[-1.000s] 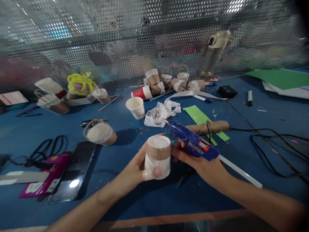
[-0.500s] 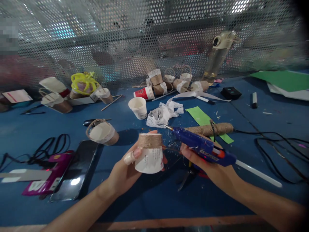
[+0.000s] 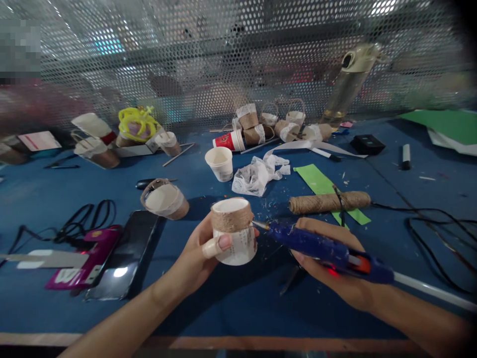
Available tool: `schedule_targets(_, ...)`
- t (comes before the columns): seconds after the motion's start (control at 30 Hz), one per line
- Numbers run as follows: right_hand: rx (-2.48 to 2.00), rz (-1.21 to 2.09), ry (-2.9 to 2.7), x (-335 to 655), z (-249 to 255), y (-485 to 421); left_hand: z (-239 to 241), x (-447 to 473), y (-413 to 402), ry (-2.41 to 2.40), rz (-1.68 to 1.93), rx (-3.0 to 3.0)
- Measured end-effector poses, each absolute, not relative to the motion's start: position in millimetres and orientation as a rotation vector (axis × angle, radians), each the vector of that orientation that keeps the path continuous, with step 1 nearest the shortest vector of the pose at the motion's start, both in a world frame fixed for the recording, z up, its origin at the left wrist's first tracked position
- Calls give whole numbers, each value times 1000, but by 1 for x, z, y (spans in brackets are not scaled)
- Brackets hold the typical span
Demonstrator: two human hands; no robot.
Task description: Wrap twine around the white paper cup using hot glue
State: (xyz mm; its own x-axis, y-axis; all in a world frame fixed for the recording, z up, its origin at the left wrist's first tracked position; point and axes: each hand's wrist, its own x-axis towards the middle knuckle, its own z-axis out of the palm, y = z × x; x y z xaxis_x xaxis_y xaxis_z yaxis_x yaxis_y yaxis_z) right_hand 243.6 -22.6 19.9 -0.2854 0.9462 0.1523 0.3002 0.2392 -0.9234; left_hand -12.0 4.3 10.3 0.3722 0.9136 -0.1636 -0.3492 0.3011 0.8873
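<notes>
My left hand (image 3: 203,253) is closed around a white paper cup (image 3: 238,248), thumb across its front and fingers behind. Brown twine (image 3: 233,219) wraps the upper part of the cup just under the rim. In my right hand (image 3: 328,258) is a blue hot glue gun (image 3: 313,243), its metal nozzle pointing left at the twine-wrapped side, touching or very near it. A white glue stick (image 3: 432,291) sticks out of the gun's back end. Beyond the gun lies a roll of twine (image 3: 331,201) over a green paper strip (image 3: 311,179).
White lace (image 3: 257,176) and another paper cup (image 3: 219,164) stand farther back. A small twine basket (image 3: 166,201) is left of my hand, near a phone (image 3: 126,253) and a purple packet (image 3: 84,263). Black cable (image 3: 425,238) runs along the right. A water bottle (image 3: 346,89) leans against the mesh panel.
The glue gun has come down, its nozzle moving from above the cup to the cup's right side. The cup has tilted so its opening shows. The view has shifted slightly.
</notes>
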Motion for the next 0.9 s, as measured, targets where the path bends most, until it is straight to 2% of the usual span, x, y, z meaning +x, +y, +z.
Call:
schedule_targets(0.27, -1029, 1047, -1841, 247, 14, -22, 6, -15, 4, 810, 1008, 975)
schedule_targets(0.9, -1177, 969, -1851, 250, 14, -22, 5, -16, 4, 820, 1023, 994)
